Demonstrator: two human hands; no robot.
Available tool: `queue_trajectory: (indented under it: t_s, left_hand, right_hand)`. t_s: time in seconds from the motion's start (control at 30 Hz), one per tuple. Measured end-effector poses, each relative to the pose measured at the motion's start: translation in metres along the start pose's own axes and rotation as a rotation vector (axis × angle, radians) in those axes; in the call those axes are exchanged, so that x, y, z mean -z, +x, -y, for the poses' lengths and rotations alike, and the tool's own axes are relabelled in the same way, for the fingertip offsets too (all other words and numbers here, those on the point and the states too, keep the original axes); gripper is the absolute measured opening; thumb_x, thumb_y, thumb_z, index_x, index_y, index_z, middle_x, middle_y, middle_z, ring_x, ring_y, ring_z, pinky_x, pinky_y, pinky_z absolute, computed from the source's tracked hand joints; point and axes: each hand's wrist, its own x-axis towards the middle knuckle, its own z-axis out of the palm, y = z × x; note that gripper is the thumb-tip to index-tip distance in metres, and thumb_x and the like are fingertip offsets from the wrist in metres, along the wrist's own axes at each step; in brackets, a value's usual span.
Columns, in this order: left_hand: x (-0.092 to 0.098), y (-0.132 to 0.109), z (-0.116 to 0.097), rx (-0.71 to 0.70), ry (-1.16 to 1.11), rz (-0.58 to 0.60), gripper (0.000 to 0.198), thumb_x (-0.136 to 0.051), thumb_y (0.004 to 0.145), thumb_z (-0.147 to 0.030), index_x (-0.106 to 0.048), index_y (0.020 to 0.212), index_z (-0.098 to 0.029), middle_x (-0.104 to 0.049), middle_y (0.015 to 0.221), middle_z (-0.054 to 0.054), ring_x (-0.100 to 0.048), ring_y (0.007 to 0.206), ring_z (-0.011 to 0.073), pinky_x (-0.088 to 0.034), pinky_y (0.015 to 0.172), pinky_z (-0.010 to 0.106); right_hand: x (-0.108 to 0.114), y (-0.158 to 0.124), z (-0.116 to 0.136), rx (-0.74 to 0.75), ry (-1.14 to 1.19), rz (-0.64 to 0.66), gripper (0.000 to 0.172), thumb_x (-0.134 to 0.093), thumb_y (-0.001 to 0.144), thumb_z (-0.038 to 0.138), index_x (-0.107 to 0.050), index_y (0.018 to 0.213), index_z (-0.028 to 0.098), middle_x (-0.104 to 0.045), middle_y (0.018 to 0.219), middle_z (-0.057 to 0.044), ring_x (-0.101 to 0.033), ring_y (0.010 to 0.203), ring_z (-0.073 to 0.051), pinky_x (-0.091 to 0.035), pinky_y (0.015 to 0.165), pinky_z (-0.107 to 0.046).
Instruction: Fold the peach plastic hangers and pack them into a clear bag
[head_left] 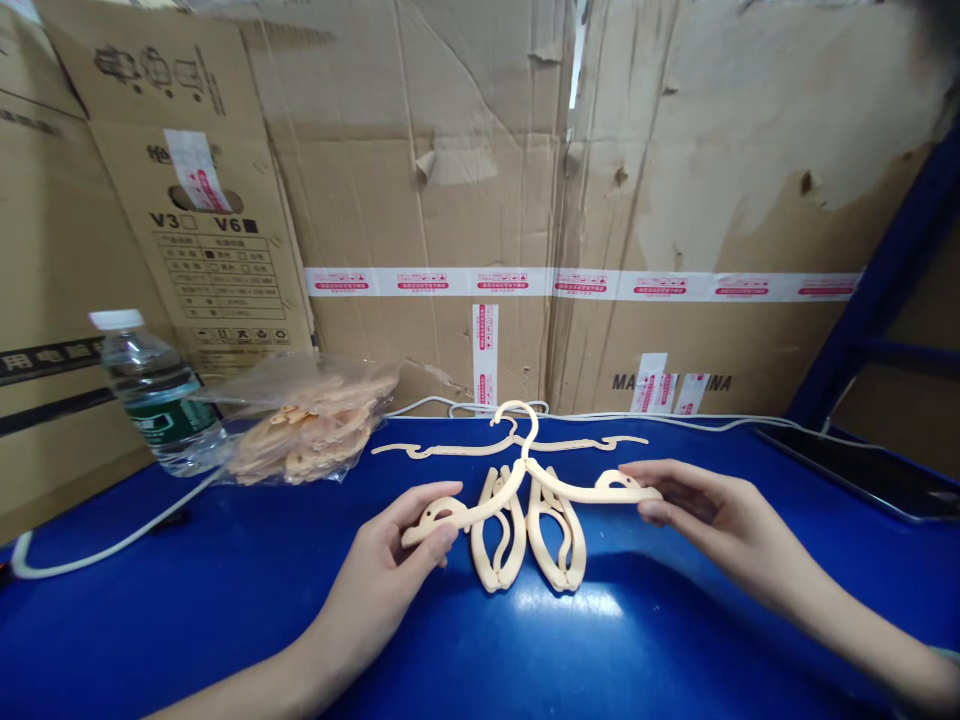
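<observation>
Hands pinch the hanger (525, 478) ends, left hand (401, 560) and right hand (712, 515) (each grip closed on an arm tip); steady, even pressure seems best.

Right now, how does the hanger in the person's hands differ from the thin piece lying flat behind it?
The held hanger is gripped at each arm tip by the left hand and right hand; the flat piece lies untouched on the blue table. The held hanger carries two clip loops; the flat piece shows none. Both are cream plastic.
</observation>
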Motion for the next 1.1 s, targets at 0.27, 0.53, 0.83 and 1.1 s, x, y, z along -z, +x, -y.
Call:
queue_trajectory:
  t_s: [0.27, 0.53, 0.83, 1.1]
  left_hand:
    - [-0.004, -0.003, -0.004, 0.032, -0.166, -0.026, 0.048, -0.074, 0.072, -0.040, -0.059, 0.112, -0.019, -0.069, 0.082, 0.002, -0.068, 0.078, 0.0194, -0.056, 0.077, 0.029]
    - [-0.014, -0.005, -0.002, 0.022, -0.209, 0.064, 0.047, -0.073, 0.075, -0.037, -0.052, 0.113, -0.020, -0.069, 0.080, 0.002, -0.067, 0.078, 0.0187, -0.057, 0.067, 0.026]
    - [-0.017, -0.008, -0.002, 0.021, -0.220, 0.069, 0.041, -0.072, 0.077, -0.033, -0.049, 0.109, -0.021, -0.068, 0.078, -0.001, -0.067, 0.073, 0.0168, -0.057, 0.065, 0.026]
    - [-0.016, -0.013, -0.005, -0.099, -0.125, 0.170, 0.012, -0.069, 0.081, -0.028, -0.062, 0.082, -0.018, -0.067, 0.098, 0.005, -0.068, 0.090, 0.0193, -0.056, 0.078, 0.027]
  right_hand:
    - [0.001, 0.004, 0.002, -0.229, 0.426, 0.025, 0.037, -0.077, 0.074, 0.046, -0.072, 0.097, 0.017, -0.069, 0.081, -0.006, -0.060, 0.070, -0.016, -0.051, 0.068, -0.030]
    - [-0.030, -0.007, 0.010, -0.282, 0.656, 0.117, 0.041, -0.079, 0.076, 0.039, -0.048, 0.099, 0.024, -0.064, 0.074, 0.002, -0.059, 0.063, -0.013, -0.047, 0.060, -0.025]
    - [-0.035, -0.023, 0.027, -0.106, 0.337, 0.549, 0.030, -0.062, 0.089, 0.045, -0.064, 0.110, 0.024, -0.066, 0.110, -0.006, -0.061, 0.091, -0.018, -0.050, 0.081, -0.033]
    - [-0.030, -0.029, 0.026, -0.058, 0.398, 0.602, 0.038, -0.063, 0.089, 0.041, -0.061, 0.126, 0.032, -0.063, 0.122, -0.007, -0.062, 0.101, -0.021, -0.050, 0.085, -0.035]
